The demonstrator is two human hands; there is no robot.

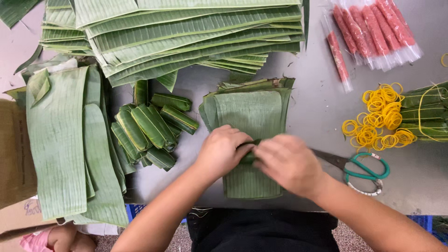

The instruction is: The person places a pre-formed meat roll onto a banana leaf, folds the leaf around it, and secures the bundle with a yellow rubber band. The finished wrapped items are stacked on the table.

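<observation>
— While your hands meet at the middle of the frame, what are they closed on?
— Your left hand (220, 150) and right hand (288, 163) both pinch a small dark green roll (248, 157) between them, fingers curled over it. It lies across the leaf stack (249, 114) at the centre of the counter (312, 102).
— What lies to the left?
— A heap of finished leaf parcels (149, 128), just beside long leaf strips (60, 140) that hang over the counter's lower left edge.
— And on the right?
— Green-handled scissors (361, 170) lie just beside your right hand, yellow rubber bands (380, 116) above them, and red sticks in clear sleeves (371, 30) at the upper right. Big cut leaves (186, 32) are piled across the top.
</observation>
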